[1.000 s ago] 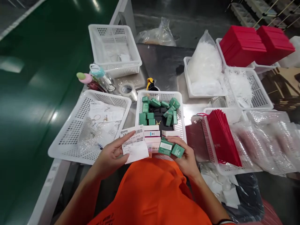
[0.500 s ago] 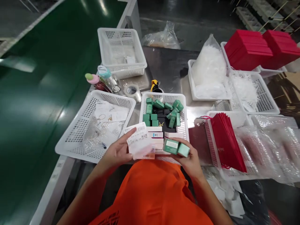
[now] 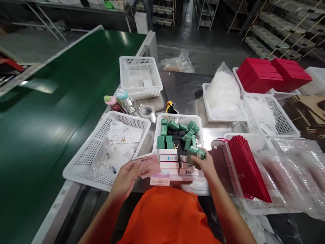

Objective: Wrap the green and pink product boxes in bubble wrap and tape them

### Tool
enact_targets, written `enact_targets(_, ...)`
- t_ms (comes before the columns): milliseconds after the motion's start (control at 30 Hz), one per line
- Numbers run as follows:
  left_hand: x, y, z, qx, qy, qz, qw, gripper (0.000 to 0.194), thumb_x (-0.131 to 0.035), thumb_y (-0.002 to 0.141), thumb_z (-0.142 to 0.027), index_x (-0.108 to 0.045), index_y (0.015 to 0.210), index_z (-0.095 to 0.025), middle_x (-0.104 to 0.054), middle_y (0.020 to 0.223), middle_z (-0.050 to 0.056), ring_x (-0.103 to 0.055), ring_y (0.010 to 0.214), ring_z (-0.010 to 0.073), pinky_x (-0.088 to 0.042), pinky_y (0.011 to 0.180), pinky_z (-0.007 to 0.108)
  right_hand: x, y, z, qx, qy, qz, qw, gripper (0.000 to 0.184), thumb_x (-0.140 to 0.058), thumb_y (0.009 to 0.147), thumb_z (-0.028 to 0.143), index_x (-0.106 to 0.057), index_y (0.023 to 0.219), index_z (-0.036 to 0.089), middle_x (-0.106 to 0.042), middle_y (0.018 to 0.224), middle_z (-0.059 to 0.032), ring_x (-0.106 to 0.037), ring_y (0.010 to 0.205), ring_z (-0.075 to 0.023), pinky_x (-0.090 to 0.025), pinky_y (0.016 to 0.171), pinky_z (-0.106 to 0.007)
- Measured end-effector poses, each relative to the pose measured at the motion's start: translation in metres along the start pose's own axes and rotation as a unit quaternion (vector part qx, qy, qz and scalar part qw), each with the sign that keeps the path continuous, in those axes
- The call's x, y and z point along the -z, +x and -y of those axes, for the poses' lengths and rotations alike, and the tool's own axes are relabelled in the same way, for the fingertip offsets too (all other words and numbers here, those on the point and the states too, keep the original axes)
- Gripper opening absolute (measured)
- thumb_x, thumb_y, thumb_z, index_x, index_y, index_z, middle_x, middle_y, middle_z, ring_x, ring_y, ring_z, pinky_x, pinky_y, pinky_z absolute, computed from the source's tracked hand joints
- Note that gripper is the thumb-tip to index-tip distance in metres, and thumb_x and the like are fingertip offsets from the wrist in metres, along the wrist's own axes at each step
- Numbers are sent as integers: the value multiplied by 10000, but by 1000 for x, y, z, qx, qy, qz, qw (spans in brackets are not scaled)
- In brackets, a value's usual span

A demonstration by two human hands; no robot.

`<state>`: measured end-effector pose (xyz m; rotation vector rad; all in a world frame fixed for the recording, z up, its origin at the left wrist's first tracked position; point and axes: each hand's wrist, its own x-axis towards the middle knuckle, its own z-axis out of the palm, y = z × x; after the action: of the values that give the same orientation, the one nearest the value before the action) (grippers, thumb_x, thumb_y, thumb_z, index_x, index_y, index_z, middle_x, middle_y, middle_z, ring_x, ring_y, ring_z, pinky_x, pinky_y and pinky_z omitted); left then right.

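Observation:
Pinched in my left hand (image 3: 126,178) is a printed paper slip (image 3: 149,165), pinkish with a barcode, left of the middle basket's front. My right hand (image 3: 207,164) is closed on small green boxes (image 3: 196,152) over that basket's right side; their exact number is partly hidden. The white basket (image 3: 201,130) holds several green cartons (image 3: 169,139) and dark items at the back. White-and-pink boxes (image 3: 169,165) lie stacked in its front part. Another pale pink box (image 3: 159,182) shows at the front edge, below the slip.
At left, a white basket (image 3: 76,159) holds papers and small bagged trinkets. Behind are a tape roll (image 3: 147,112), bottles (image 3: 128,101) and another basket (image 3: 158,79). Red paper bags (image 3: 247,166) and bubble-wrap pouches (image 3: 276,173) stand right. A green conveyor (image 3: 63,112) runs along the left.
The view has tilted upward. The slip in my left hand has turned from its white side to a pinkish one. My right hand has moved the green boxes farther over the basket and turned them.

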<state>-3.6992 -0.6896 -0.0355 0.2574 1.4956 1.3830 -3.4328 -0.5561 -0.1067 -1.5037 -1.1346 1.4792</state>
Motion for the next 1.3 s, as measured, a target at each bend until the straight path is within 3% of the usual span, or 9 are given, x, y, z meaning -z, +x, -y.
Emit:
enact_targets(200, 7, 1, 0, -19, -21, -29, 999, 519, -933, 512, -520, -697, 807, -165, -788, 882, 62, -739, 767, 234, -618, 772, 355, -28, 51, -2, 160, -307, 43, 937, 452, -716, 632, 165, -682, 1073, 259, -683, 1136, -57, -617, 1109, -307, -472, 979, -483)
enact_targets(333, 15, 1, 3, -32, -29, -47, 998, 523, -940, 489, -519, -703, 784, -158, -786, 866, 83, -739, 801, 246, -618, 766, 359, -47, 77, -9, 114, -280, 68, 951, 467, -751, 561, 156, -693, 1020, 212, -695, 1055, -64, -636, 1026, -297, -484, 950, -468)
enact_targets(567, 25, -2, 3, -18, 28, 41, 999, 521, -842, 679, -493, -765, 1025, -111, -763, 1117, 180, -679, 1158, 332, -495, 1063, 440, -59, 89, -43, 97, -235, 99, 962, 510, -725, 552, 234, -673, 1055, 166, -719, 977, -42, -653, 886, -242, -526, 877, -411)
enact_targets(733, 15, 5, 12, -19, -15, -30, 999, 514, -901, 549, -510, -758, 870, -134, -792, 911, 122, -726, 977, 316, -565, 921, 432, -55, 75, -50, 141, -254, 91, 953, 499, -700, 593, 258, -662, 1087, 203, -687, 1180, -107, -584, 1162, -336, -403, 1081, -538)
enact_targets(833, 11, 8, 16, -25, -30, -28, 999, 472, -919, 518, -446, -728, 840, -158, -786, 877, 89, -724, 949, 293, -575, 874, 396, -45, 49, -36, 231, -270, 112, 928, 489, -683, 724, 333, -628, 1191, 196, -638, 1277, -149, -540, 1249, -343, -372, 1114, -555)
enact_targets(1000, 17, 17, 26, -70, 7, -83, 994, 406, -875, 565, -393, -710, 860, -168, -786, 896, 57, -715, 931, 247, -546, 909, 354, -39, -22, -35, 325, -292, 346, 830, 745, -774, 736, 460, -510, 1400, 247, -574, 1389, -145, -531, 1284, -330, -423, 1094, -494)
enact_targets(1067, 21, 21, 31, -76, 1, -99, 992, 376, -869, 569, -360, -701, 846, -168, -782, 875, 47, -716, 916, 240, -549, 892, 341, -45, -42, -50, 329, -317, 374, 807, 732, -774, 738, 412, -517, 1397, 226, -576, 1380, -163, -536, 1273, -341, -440, 1076, -499)
enact_targets(1167, 23, 23, 35, -41, -51, -85, 994, 411, -901, 529, -319, -680, 839, -163, -774, 843, 41, -724, 888, 242, -560, 805, 302, -57, -52, -76, 334, -315, 323, 828, 450, -602, 833, 232, -596, 1280, 180, -633, 1277, -177, -585, 1196, -313, -484, 1019, -489)
enact_targets(1300, 23, 26, 38, -9, -80, -52, 995, 517, -902, 580, -354, -650, 988, -162, -775, 942, 67, -729, 922, 248, -570, 741, 290, -58, -48, -83, 332, -250, 298, 859, 393, -518, 845, 181, -634, 1219, 220, -675, 1208, -134, -621, 1140, -271, -508, 988, -447)
